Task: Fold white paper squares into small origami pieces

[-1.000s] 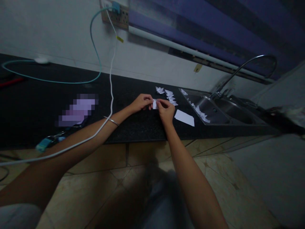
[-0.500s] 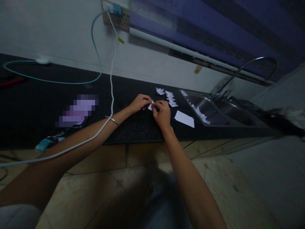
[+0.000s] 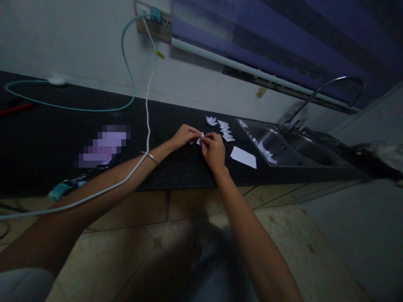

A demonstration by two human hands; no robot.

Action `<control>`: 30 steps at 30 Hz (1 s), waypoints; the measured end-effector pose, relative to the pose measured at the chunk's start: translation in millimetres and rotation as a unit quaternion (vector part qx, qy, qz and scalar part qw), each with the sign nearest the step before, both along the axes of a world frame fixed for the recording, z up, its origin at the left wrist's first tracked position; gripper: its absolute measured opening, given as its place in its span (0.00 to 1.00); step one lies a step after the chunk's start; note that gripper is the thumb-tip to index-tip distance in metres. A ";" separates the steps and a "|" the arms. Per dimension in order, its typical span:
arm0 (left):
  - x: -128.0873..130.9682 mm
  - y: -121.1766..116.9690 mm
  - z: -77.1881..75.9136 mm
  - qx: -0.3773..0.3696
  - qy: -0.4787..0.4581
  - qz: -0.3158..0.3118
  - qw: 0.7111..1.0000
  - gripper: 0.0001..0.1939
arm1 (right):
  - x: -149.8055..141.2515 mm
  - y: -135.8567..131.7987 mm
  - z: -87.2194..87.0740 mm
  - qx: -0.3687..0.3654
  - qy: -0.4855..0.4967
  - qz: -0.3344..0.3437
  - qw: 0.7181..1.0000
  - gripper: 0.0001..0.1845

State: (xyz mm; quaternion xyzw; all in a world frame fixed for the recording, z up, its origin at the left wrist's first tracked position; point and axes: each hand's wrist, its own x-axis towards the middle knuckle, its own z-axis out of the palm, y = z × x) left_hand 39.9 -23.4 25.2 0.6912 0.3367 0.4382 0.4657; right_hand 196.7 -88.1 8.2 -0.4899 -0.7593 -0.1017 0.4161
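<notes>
Over the dark countertop (image 3: 181,174), a strip of bare stone runs between the hands and the front edge, and another stretches toward the wall (image 3: 185,79). To the right, the flat white sheets (image 3: 244,157) lie near the right hand (image 3: 215,149), with folded paper pieces (image 3: 226,131) beyond, then the sink (image 3: 285,154). A white cable (image 3: 147,117) crosses the view of the left forearm. Both hands are nearly closed, the left hand (image 3: 187,135) and right pinching one small white paper (image 3: 198,141) between fingertips. Its point and long axis seem aimed wallward, leaning slightly right, though fingers cover much of it
</notes>
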 end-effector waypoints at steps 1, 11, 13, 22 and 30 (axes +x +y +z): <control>0.2 0.1 -0.4 -0.008 -0.007 0.000 1.000 0.12 | -0.1 0.1 -0.2 0.000 -0.002 -0.001 1.000 0.10; 0.8 -4.8 2.2 -0.045 -0.046 -0.025 0.998 0.10 | -0.5 0.4 0.7 0.017 -0.015 -0.014 1.000 0.10; 1.4 -4.2 1.5 -0.060 -0.057 -0.027 0.996 0.09 | -0.7 0.4 0.8 0.018 -0.017 -0.014 1.000 0.10; 0.7 -2.0 0.1 -0.052 -0.073 -0.036 0.995 0.13 | -0.7 -0.8 2.5 0.013 -0.015 -0.012 1.000 0.12; -1.9 4.7 -4.7 0.019 -0.021 -0.002 1.000 0.13 | -3.2 -0.4 1.6 0.005 0.005 0.040 0.999 0.10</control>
